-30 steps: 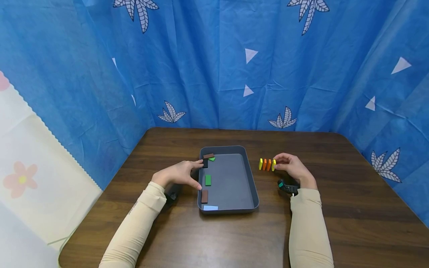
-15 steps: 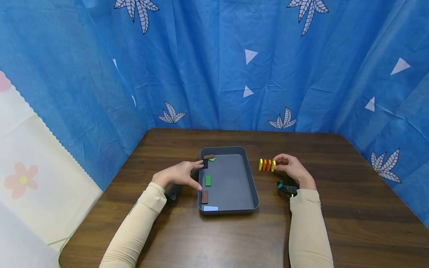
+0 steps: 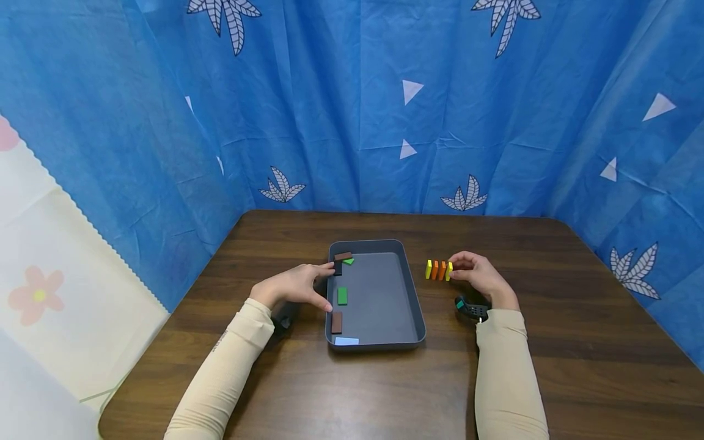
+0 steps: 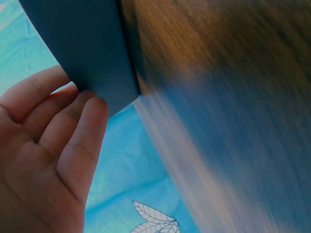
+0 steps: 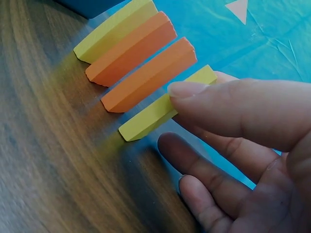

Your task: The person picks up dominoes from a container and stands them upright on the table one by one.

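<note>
At frame centre we see a tray (image 3: 382,299) on the table (image 3: 407,391), loose blocks (image 3: 343,296) inside along its left side, a four-block row (image 3: 436,270) to its right, a curtain (image 3: 330,110) behind.

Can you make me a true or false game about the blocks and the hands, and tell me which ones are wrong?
1. The right hand is pinching a yellow block. True.
2. The other hand is pinching a block too. False: the left hand touches the side of the tray.
3. Two orange blocks stand between the pinched block and another yellow one. True.
4. Those orange blocks are in the tray. False: they stand on the table, to the right of the tray.
5. A dark green block lies between a black block and a brown block. True.
</note>
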A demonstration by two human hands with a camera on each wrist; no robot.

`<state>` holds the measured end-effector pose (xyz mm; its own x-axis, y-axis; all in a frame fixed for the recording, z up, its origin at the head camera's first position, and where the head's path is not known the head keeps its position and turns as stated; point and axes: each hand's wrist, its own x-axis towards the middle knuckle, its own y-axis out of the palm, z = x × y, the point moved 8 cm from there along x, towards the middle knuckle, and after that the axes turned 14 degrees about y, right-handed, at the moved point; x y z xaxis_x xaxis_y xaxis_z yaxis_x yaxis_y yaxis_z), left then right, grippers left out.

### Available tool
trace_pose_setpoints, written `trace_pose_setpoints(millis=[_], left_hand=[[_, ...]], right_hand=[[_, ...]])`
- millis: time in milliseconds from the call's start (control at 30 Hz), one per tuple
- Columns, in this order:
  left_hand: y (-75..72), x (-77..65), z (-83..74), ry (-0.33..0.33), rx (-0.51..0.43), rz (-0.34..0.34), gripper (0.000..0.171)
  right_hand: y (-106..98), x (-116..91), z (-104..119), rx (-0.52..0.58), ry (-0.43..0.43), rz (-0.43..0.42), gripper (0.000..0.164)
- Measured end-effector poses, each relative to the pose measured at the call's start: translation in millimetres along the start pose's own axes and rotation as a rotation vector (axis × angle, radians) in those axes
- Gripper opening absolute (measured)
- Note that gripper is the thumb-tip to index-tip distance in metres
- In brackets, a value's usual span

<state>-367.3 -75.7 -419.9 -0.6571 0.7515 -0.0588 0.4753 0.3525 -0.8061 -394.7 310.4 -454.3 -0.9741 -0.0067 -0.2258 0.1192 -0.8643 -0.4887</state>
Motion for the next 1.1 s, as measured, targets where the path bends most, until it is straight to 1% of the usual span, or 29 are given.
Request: trace_pose_setpoints(millis=[267,500,800,1000,1100], left_hand=[[-1.3,0.7,-1.6,0.029,0.005,0.006,0.097],[-0.7,0.2,-0.8,0.02,0.009,0.005,0.097],[-1.4,0.1,-1.2,0.025,0.009,0.01,0.098],[-1.6,0.5,-0.2,0.03,0.02,0.014,0.098],[-1.4,0.8,0.2,0.026,0.02,0.015,0.098]], right_hand=[[-1,0,1,-0.014,-0.009,0.0,0.033],[-1,0,0,-0.017,-0.011,-0.001,0.033],[-2,-2,1,-0.007,-0.007,0.006,0.036],[-2,-7,3,0.006,-0.002,0.044,0.041],[-4,-12,6,-0.006,-0.01,0.063,0.046]])
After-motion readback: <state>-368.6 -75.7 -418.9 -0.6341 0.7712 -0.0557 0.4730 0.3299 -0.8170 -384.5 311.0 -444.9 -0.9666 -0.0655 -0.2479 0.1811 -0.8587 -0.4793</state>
